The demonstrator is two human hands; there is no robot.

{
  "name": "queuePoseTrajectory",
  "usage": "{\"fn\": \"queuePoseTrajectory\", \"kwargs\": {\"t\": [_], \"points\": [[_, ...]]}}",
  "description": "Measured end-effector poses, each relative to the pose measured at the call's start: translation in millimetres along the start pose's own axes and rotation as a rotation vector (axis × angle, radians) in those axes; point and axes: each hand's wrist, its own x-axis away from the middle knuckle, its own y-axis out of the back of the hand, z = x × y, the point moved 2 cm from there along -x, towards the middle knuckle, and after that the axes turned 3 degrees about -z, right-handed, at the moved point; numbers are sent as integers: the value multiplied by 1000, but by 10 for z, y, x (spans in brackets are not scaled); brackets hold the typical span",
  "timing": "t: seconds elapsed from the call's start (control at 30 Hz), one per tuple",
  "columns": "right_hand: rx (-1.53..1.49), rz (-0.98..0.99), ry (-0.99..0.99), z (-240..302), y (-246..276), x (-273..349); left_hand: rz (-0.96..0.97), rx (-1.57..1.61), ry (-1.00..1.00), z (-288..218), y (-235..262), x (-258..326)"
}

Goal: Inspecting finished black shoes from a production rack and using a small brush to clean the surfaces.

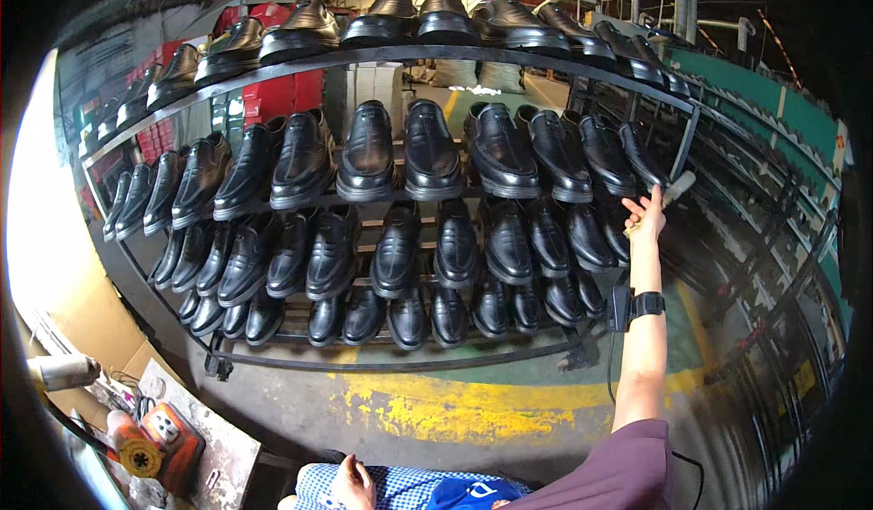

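My right arm reaches out to the right end of a metal shoe rack [273, 203]. There my right hand [646, 217] is closed around a small tool with a pale, blunt head [679, 187]; its exact kind I cannot make out. The index finger points up at the toe of a black leather shoe [643, 157], the last on that shelf; whether it touches is unclear. Low in the view, my left hand [353, 485] lies on my lap over blue checked cloth, its fingers loosely apart and nothing visible in them.
Several tiers of black slip-on shoes [366, 151] fill the rack. At lower left, a worn bench [227, 451] carries an orange-and-grey device [168, 433]. More racks [773, 201] line the right side. Worn yellow paint [436, 405] marks the floor before the rack.
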Motion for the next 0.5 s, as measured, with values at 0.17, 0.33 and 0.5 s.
{"fn": "queuePoseTrajectory", "kwargs": {"t": [0.17, 0.33, 0.5], "points": [[-169, -18, -5, 120, 204, -477, 42, -8, 6, -43, -16, -24], [-216, -102, -87, 146, 118, -619, 10, -107, -13, -25, -37, -6], [-249, -80, -55, 148, 45, -649, 9, -57, 82, 276, -204, 67]]}}
